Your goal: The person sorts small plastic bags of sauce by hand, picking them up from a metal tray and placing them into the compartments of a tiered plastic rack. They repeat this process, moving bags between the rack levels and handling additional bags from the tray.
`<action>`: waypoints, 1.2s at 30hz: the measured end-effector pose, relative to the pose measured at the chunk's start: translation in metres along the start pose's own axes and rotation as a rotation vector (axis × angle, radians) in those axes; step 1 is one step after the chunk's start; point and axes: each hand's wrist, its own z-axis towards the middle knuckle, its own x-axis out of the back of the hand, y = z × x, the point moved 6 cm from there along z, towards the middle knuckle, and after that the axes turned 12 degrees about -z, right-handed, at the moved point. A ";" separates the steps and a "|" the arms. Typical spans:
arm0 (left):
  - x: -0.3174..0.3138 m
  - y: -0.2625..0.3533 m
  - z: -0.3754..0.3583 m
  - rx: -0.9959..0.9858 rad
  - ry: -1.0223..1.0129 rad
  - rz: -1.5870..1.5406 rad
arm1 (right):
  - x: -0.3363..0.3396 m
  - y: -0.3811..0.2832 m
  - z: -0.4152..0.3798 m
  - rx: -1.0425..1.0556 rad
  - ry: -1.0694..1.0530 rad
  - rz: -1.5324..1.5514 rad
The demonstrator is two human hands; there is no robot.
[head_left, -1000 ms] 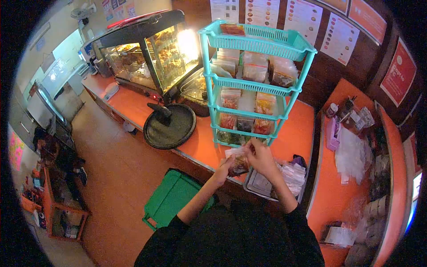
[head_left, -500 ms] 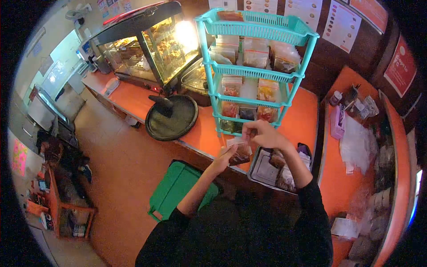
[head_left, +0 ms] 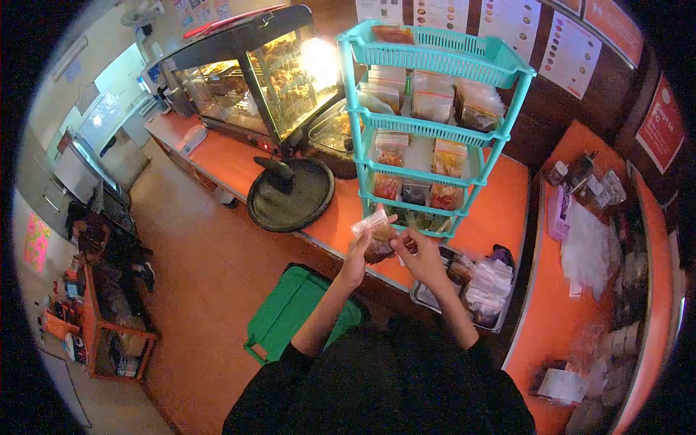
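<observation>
My left hand (head_left: 355, 261) is closed round a small clear zip bag (head_left: 380, 249) with dark brown contents, held upright above the front edge of the orange counter. My right hand (head_left: 422, 257) has its thumb and fingers at the bag's right side, pinching its edge. Just to the right, partly behind my right forearm, a metal tray (head_left: 422, 294) holds several filled zip bags (head_left: 489, 286). Right behind my hands stands a turquoise plastic rack (head_left: 442, 129), its tiers holding more filled zip bags (head_left: 433, 105).
A dark stone mortar with a pestle (head_left: 293, 199) sits at the counter's edge, left of the rack. Behind it is a lit glass food warmer (head_left: 254, 87). A green lidded bin (head_left: 301, 312) stands on the floor below. Clear plastic bags (head_left: 583, 243) lie on the right counter.
My right hand has come down from above the bag's top to its right side. The bag has turned slightly, and the view has shifted, showing more of the tray's bags.
</observation>
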 end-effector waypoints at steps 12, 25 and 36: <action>0.001 -0.005 0.001 0.004 0.044 -0.050 | 0.004 -0.017 -0.009 -0.315 -0.215 0.781; 0.011 -0.018 -0.006 0.188 0.025 -0.107 | 0.036 -0.024 0.011 0.055 0.059 0.313; -0.025 0.084 0.061 0.326 -0.429 0.417 | 0.103 -0.113 0.089 0.317 -0.175 -0.045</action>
